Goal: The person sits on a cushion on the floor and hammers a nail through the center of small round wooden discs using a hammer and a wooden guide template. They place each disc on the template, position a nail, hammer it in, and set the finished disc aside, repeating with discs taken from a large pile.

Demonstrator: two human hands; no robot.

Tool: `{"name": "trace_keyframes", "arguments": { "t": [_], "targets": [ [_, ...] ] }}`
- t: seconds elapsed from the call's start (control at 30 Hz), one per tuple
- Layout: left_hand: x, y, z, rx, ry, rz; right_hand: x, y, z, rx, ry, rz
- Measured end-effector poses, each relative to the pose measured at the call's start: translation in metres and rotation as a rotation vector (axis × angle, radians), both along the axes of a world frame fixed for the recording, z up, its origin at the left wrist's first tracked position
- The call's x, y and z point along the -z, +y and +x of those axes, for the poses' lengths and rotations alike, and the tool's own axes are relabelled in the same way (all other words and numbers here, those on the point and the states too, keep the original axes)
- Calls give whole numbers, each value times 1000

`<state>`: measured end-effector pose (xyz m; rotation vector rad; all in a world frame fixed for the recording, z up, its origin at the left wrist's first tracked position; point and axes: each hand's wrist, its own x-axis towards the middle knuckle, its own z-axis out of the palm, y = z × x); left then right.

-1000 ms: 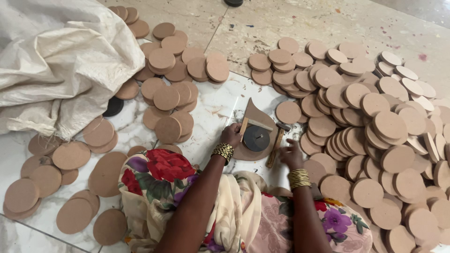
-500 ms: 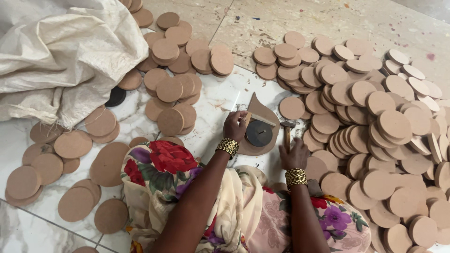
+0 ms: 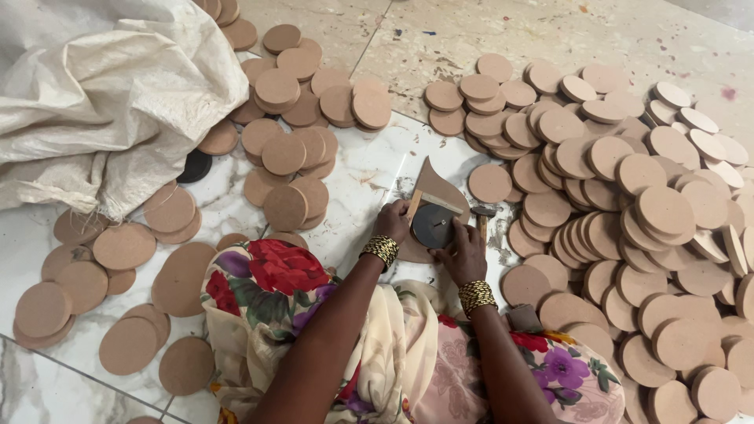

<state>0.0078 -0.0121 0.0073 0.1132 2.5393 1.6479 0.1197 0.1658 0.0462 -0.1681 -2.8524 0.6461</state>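
Observation:
A brown teardrop-shaped board (image 3: 437, 182) lies on the marble floor in front of my knees. A black disc (image 3: 432, 226) rests on it. My left hand (image 3: 393, 221) grips a thin wooden strip (image 3: 434, 202) that lies across the board's left side. My right hand (image 3: 463, 251) holds the black disc's lower right edge. Gold bangles are on both wrists. A small hammer-like tool (image 3: 482, 215) lies just right of the board, above my right hand.
Several round brown discs lie heaped on the right (image 3: 628, 180), behind the board (image 3: 314, 94) and at the left (image 3: 118, 259). A crumpled white sack (image 3: 94, 94) fills the far left, with a dark disc (image 3: 194, 166) by its edge. Floral cloth (image 3: 275, 290) covers my lap.
My right hand has moved left from beside the board onto the black disc. My left hand has stayed at the board's left edge. The view has shifted slightly.

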Motion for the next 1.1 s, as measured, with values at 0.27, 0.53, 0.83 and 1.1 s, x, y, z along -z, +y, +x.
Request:
{"name": "trace_keyframes", "arguments": {
  "t": [0.27,0.53,0.83,1.1],
  "targets": [
    [-24,15,16,169,607,-76,1,0,4,-8,7,-12],
    [1,34,20,231,423,36,3,6,3,-27,53,-95],
    [5,33,17,235,459,31,6,49,11,454,-91,-250],
    [0,32,17,255,489,13,6,57,3,513,-553,-1429]
  ]
}}
